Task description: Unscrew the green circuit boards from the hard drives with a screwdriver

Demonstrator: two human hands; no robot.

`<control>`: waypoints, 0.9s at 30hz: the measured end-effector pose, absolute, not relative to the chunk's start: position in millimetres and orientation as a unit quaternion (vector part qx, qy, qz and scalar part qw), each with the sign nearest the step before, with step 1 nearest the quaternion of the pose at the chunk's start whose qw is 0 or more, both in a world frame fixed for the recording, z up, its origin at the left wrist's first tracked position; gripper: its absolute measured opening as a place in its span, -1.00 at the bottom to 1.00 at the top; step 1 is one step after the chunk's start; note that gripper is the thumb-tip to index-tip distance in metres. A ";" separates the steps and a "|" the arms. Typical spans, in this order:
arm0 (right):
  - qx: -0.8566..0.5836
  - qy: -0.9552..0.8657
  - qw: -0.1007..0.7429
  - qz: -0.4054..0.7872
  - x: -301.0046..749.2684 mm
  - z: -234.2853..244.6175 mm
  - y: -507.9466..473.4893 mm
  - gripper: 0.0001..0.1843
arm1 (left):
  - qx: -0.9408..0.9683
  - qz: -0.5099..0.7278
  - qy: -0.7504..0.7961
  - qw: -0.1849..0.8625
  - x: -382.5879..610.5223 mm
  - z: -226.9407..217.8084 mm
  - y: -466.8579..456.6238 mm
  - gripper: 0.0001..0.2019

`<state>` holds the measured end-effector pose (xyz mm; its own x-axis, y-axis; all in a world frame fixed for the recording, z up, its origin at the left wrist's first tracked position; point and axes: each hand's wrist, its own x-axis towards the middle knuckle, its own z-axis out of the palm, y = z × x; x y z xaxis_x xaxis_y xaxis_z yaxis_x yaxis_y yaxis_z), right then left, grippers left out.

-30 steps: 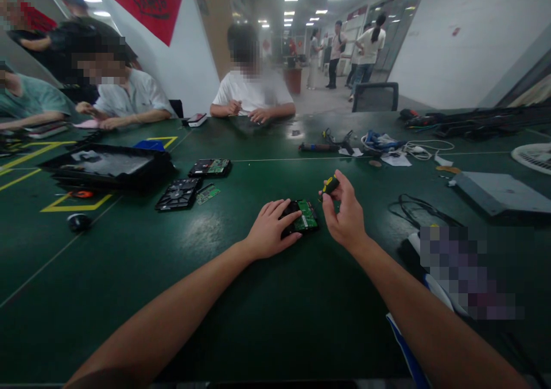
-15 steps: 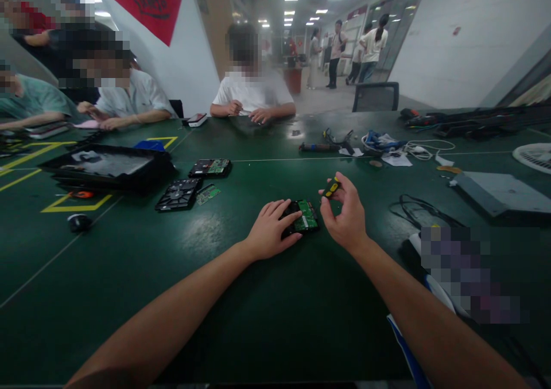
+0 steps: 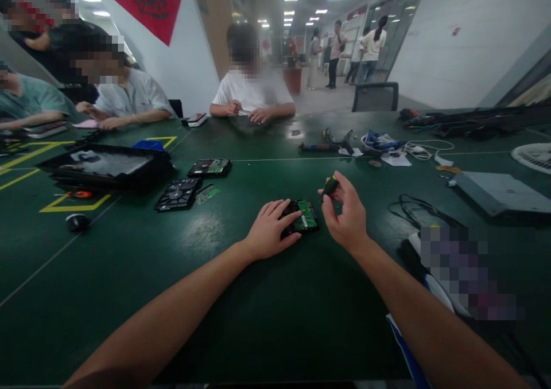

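Screwdriver (image 3: pixel 330 186) in our right hand (image 3: pixel 348 214), folks, and from the head view we see thumb and fingers pinched around its dark handle with the yellow marks! It tilts just to the right of the hard drive (image 3: pixel 306 216), our landmark, which lies on the green table (image 3: pixel 224 308) right ahead of us, green circuit side up. Whether the tip touches anything, we cannot tell; it is too small and dark down there.

Over on the drive's left side, our left hand (image 3: pixel 270 231) lies palm down, fingers spread a little apart, one of them reaching across the circuit side, the thumb by the near edge.

Further left of the drive, we have a loose circuit board (image 3: pixel 208 194) beside a black case (image 3: pixel 178 194), with a second drive (image 3: pixel 210 167) just beyond them. Well left of our drive sit a black tray (image 3: pixel 107 177) and a mouse (image 3: pixel 78 223). Out to the right of it, we spot a grey metal box (image 3: pixel 501 193) and a dark cable (image 3: pixel 413 205). And straight beyond the drive, across the table, sits a person in a white shirt (image 3: pixel 253 93), both hands near the table's edge!
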<state>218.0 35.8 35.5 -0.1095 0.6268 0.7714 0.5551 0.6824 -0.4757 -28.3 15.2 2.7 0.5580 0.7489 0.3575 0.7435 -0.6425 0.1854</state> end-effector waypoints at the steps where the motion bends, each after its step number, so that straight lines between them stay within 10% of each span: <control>1: -0.402 -0.740 0.538 0.038 217.6 34.9 35.9 -0.29 | 0.882 0.206 0.423 0.007 -28.4 2.4 15.3 -0.39; 27: -0.395 -0.741 0.543 0.017 214.8 32.3 35.9 -0.23 | 0.880 0.206 0.428 0.011 -28.6 1.5 15.0 -0.39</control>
